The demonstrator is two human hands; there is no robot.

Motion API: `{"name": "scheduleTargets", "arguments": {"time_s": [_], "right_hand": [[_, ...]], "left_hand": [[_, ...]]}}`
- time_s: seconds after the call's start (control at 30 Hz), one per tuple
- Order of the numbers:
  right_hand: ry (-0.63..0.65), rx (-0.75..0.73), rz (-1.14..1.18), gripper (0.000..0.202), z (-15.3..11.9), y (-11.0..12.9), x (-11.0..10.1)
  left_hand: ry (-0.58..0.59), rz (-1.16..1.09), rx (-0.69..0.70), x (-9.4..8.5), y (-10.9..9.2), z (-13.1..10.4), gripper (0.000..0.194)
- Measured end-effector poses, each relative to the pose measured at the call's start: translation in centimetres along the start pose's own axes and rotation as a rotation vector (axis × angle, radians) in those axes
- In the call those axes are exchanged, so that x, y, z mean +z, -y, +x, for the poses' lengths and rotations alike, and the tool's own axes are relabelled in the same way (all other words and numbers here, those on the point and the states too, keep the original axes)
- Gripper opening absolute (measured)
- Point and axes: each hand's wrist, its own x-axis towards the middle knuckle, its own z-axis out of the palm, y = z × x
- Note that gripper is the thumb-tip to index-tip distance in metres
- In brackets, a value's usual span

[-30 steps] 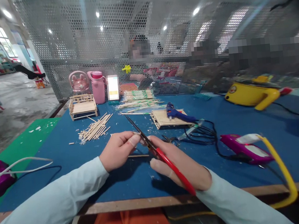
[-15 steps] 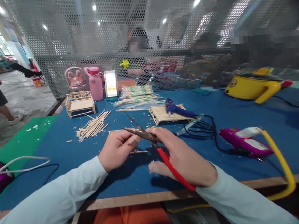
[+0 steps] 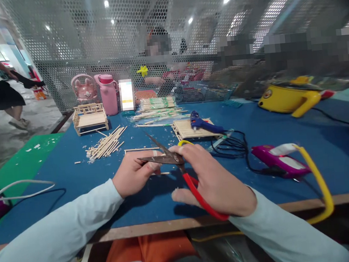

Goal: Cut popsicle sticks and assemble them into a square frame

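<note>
Scissors (image 3: pixel 177 159) with dark blades, a red handle loop and a yellow one are in my right hand (image 3: pixel 217 178). Their blades are spread apart, the lower one crossing over the fingers of my left hand. My right thumb is stretched out below the red loop. My left hand (image 3: pixel 135 173) is closed, thumb against fingers; what it pinches is hidden. Thin wooden sticks (image 3: pixel 142 149) show just behind it, and I cannot tell whether they are held or lie on the table. Farther off to the left is a pile of loose sticks (image 3: pixel 108 144).
A small stick-built bench (image 3: pixel 90 120), pink bottle (image 3: pixel 108 96) and bright phone (image 3: pixel 126 95) stand at the back. A blue glue gun (image 3: pixel 204 124) rests on a stick panel (image 3: pixel 182 131). Rightward are a purple power strip (image 3: pixel 281 162) and yellow pot (image 3: pixel 284 99). A person walks at far left.
The scissor blades have opened wider, the lower blade now lying nearly level across my left fingers. The camera view has shifted slightly. The person at far left has moved further into view.
</note>
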Motion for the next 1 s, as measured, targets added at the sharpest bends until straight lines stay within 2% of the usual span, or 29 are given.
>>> {"name": "scheduleTargets", "arguments": {"time_s": [0.27,0.47,0.83,0.9,1.0], "right_hand": [[0.034,0.012,0.014,0.073,-0.10,0.00,-0.06],[0.039,-0.018,0.126,0.069,-0.20,-0.13,0.03],[0.000,0.007,-0.006,0.073,-0.15,-0.14,0.19],[-0.012,0.012,0.003,0.067,-0.06,-0.12,0.22],[-0.006,0.067,0.062,0.043,-0.09,0.18,0.23]], "left_hand": [[0.011,-0.014,-0.009,0.13,-0.57,0.08,0.033],[0.035,-0.087,-0.047,0.25,-0.39,-0.09,0.037],[0.003,0.084,0.039,0.12,-0.37,-0.26,0.033],[-0.015,0.105,0.035,0.21,-0.37,-0.29,0.033],[-0.032,0.152,0.011,0.34,-0.42,-0.21,0.035]]}}
